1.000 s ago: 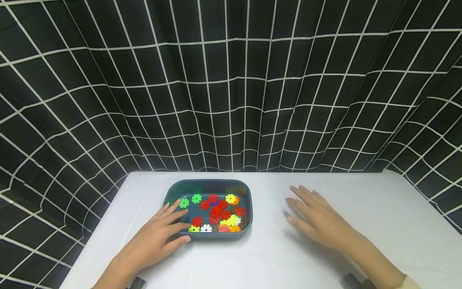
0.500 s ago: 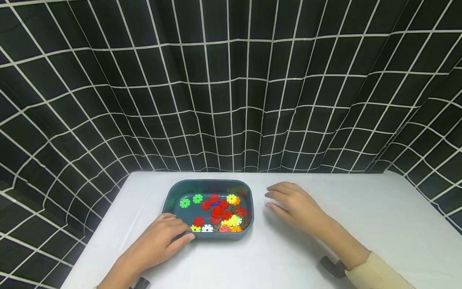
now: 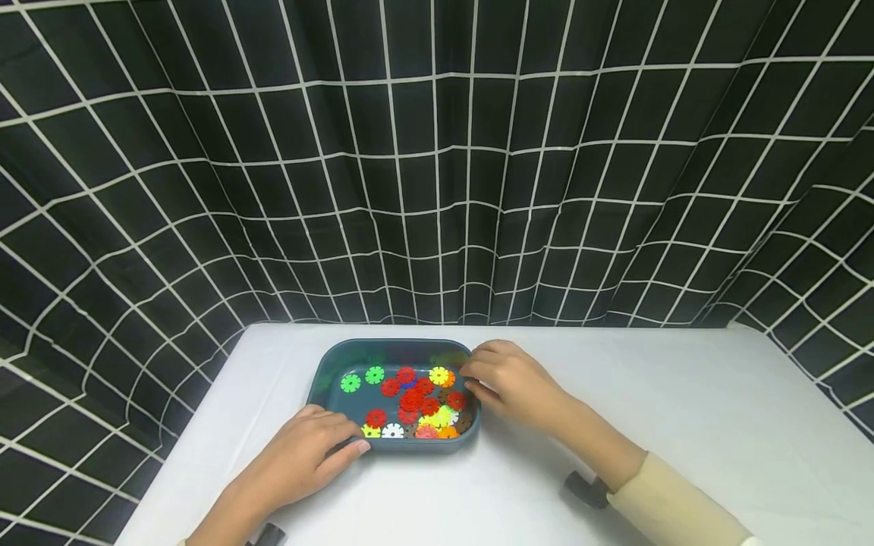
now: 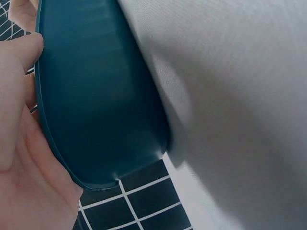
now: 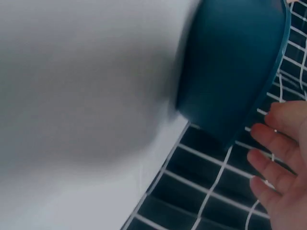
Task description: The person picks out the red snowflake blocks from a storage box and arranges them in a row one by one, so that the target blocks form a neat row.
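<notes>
Head view shows a dark blue-green tray (image 3: 416, 447) just left of centre in the lower half of the frame, resting flat with small notched discs lying inside it. Red discs (image 3: 411, 400) overlap in a heap near the tray's middle. Two green discs (image 3: 351, 383) lie apart from them toward the tray's upper left, and a yellow disc (image 3: 439, 375) partly covers an orange one at the upper right. Along the lower edge a white disc (image 3: 392, 431) sits beside another yellow one, with brown, pink and orange pieces farther right.

At the tray's lower left corner, the person's left hand (image 3: 307, 449) grips the rim, fingers bent over it and thumb on the outer side; the left wrist view shows the tray wall between them. At the tray's right side is the right hand (image 3: 508, 379), its fingers loosely bent and parted, holding nothing. Its fingertips are at the rim; whether they touch it cannot be told.

A cream sleeve (image 3: 683, 500) covers the right forearm at lower right, with a dark object (image 3: 586, 489) under the wrist. White cloth (image 3: 683, 402) covers the table, and a black curtain (image 3: 451, 178) with white grid lines fills the upper frame.
</notes>
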### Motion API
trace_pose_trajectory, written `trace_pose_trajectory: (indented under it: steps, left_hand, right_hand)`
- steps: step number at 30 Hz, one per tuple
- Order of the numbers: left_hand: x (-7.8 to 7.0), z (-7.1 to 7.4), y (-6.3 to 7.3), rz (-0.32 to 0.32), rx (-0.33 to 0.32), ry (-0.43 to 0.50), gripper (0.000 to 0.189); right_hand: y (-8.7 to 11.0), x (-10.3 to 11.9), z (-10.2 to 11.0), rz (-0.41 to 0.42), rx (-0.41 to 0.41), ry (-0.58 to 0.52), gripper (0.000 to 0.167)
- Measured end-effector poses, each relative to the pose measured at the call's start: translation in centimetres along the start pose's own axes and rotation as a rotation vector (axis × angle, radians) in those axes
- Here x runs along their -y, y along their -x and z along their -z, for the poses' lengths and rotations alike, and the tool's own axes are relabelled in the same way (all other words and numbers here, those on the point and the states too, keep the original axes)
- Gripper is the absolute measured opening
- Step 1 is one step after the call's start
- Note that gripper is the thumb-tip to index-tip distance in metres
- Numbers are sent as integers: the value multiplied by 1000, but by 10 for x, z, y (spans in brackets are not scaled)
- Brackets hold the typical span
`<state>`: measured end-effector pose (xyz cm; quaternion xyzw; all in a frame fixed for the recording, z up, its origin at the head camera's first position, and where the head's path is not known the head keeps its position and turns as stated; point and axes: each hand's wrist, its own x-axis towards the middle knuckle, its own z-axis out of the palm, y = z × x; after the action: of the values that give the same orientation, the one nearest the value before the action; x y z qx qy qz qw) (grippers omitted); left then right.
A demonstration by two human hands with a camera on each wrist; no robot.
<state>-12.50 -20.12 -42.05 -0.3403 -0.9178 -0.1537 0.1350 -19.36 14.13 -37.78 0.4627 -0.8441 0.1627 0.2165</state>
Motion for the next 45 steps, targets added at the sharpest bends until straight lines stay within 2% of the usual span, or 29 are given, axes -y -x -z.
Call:
trace_pose_trajectory:
  steps: [4, 10, 16, 25, 39, 45]
  left_hand:
    - [-1, 0, 0, 8, 10, -12, 20]
    - [-1, 0, -1, 1, 2, -6, 19]
    - [0, 0, 0, -3, -10, -7, 19]
    - [-1, -1, -2, 5, -4, -12, 21]
    - [1, -5, 1, 5, -13, -26, 21]
    - [0, -7, 1, 1, -20, -17, 20]
  right_hand:
    - [-9, 6, -10, 16, 50, 17, 16]
    - [-23, 15, -26, -11, 166, 82, 7]
    - [-35, 25, -37, -93, 263, 55, 9]
    - [-43, 31, -46, -188, 366, 46, 11]
    - [-48, 34, -54, -232, 437, 97, 22]
    - [-51, 36, -53, -298, 458, 100, 22]
